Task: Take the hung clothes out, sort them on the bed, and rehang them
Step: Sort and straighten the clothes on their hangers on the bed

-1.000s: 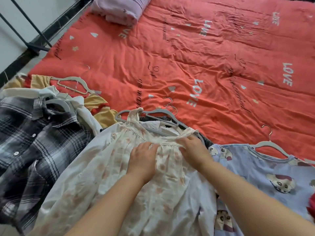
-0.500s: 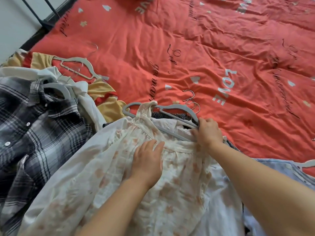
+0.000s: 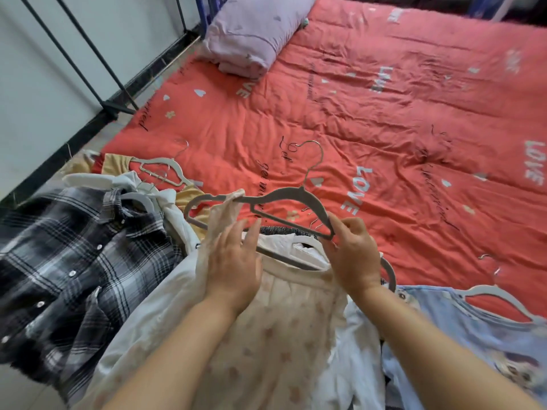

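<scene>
Here the right hand (image 3: 352,255) pinches the right end of a grey hanger (image 3: 284,196), thumb and fingers curled round its corner, and holds it just above the clothes. One strap of a cream floral dress (image 3: 281,335) is looped over the hanger's left arm. The rest of the dress lies on the near edge of the bed. The left hand (image 3: 233,267) rests flat on the dress below that strap, fingers straight and holding nothing.

A black-and-white plaid shirt (image 3: 59,261) lies to the left and a blue cartoon-print top (image 3: 488,335) to the right, each on its own hanger. The red quilt (image 3: 384,113) carries "LOVE" in white block letters several times over, small white hearts, and lines of black cursive too crumpled to read. A lilac pillow (image 3: 251,34) sits at its far end.
</scene>
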A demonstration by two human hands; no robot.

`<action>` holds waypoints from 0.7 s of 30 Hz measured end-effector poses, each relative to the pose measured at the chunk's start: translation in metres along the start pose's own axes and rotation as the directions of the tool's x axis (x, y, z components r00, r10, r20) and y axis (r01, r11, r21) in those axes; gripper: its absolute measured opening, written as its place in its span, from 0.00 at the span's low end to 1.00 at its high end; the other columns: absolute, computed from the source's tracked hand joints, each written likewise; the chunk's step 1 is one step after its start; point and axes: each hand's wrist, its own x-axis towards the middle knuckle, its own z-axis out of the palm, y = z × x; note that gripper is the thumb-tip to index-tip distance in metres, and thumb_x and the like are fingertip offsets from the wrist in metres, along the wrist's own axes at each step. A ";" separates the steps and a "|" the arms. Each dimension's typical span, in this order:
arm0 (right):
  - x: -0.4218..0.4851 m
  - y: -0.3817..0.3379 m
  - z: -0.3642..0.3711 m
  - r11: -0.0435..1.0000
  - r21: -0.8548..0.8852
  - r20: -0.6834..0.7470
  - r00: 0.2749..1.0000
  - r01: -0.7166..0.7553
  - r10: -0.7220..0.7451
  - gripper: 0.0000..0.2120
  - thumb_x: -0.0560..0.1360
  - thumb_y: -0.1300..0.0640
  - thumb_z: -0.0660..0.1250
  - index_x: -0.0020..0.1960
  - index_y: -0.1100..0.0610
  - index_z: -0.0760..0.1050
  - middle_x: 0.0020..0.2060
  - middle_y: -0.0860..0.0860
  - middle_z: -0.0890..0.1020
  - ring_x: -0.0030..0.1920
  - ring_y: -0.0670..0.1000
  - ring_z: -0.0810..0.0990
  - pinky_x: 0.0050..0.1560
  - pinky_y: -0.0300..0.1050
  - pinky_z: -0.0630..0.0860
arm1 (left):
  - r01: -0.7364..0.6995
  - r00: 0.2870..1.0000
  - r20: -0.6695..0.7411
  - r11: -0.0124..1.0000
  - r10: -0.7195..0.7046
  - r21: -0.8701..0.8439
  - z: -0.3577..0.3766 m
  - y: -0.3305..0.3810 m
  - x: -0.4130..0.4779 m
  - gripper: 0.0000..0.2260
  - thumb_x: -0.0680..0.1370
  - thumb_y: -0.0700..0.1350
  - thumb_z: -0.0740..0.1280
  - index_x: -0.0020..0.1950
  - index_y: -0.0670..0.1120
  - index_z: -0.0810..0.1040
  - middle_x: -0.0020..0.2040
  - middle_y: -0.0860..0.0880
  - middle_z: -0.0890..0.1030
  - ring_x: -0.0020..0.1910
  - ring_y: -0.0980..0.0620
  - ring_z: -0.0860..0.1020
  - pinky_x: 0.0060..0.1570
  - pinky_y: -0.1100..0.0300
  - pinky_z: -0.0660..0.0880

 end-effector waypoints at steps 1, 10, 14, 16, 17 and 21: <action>-0.004 -0.010 -0.013 1.000 0.012 -0.015 1.000 0.016 -0.016 0.24 0.64 0.60 0.75 0.60 0.57 0.78 0.39 0.55 0.76 0.33 0.58 0.78 0.31 0.51 0.77 | -0.014 0.999 -0.051 1.000 0.014 -0.001 -0.016 0.003 0.000 0.25 0.69 0.44 0.62 0.66 0.42 0.68 0.61 0.36 0.75 0.63 0.38 0.70 0.61 0.43 0.71; -0.062 -0.090 -0.130 0.998 -0.016 -0.188 0.980 0.061 -0.063 0.26 0.62 0.61 0.76 0.59 0.58 0.78 0.41 0.53 0.78 0.33 0.55 0.79 0.30 0.49 0.78 | -0.127 0.966 -0.224 0.991 0.132 0.034 -0.119 0.024 -0.035 0.23 0.73 0.44 0.61 0.67 0.42 0.65 0.63 0.37 0.74 0.63 0.36 0.70 0.62 0.42 0.68; -0.111 -0.120 -0.178 0.994 -0.091 -0.249 0.966 0.054 -0.075 0.29 0.59 0.62 0.80 0.60 0.57 0.78 0.41 0.52 0.78 0.35 0.54 0.79 0.32 0.46 0.78 | -0.265 0.909 -0.311 0.961 0.276 0.078 -0.156 0.034 -0.070 0.24 0.72 0.47 0.61 0.67 0.44 0.64 0.63 0.38 0.74 0.64 0.40 0.66 0.63 0.40 0.65; -0.141 -0.136 -0.201 0.991 -0.127 -0.296 0.951 0.049 -0.085 0.27 0.62 0.58 0.77 0.61 0.55 0.77 0.42 0.51 0.77 0.36 0.54 0.79 0.34 0.46 0.78 | -0.337 0.875 -0.336 0.937 0.348 0.095 -0.172 0.035 -0.094 0.23 0.74 0.51 0.57 0.68 0.46 0.64 0.62 0.41 0.74 0.64 0.43 0.66 0.63 0.41 0.61; -0.156 -0.144 -0.212 0.990 -0.135 -0.319 0.944 0.045 -0.086 0.26 0.64 0.56 0.75 0.62 0.55 0.76 0.43 0.51 0.77 0.37 0.54 0.79 0.34 0.47 0.78 | -0.365 0.858 -0.351 0.926 0.376 0.099 -0.181 0.036 -0.106 0.22 0.75 0.52 0.57 0.68 0.47 0.65 0.61 0.42 0.76 0.63 0.45 0.67 0.63 0.40 0.60; -0.219 -0.177 -0.254 0.987 -0.157 -0.356 0.930 0.035 -0.089 0.25 0.66 0.54 0.70 0.63 0.54 0.74 0.43 0.52 0.77 0.38 0.56 0.80 0.34 0.50 0.80 | -0.484 0.781 -0.404 0.870 0.477 0.092 -0.209 0.042 -0.153 0.20 0.74 0.49 0.60 0.66 0.50 0.67 0.53 0.45 0.79 0.56 0.45 0.74 0.66 0.41 0.54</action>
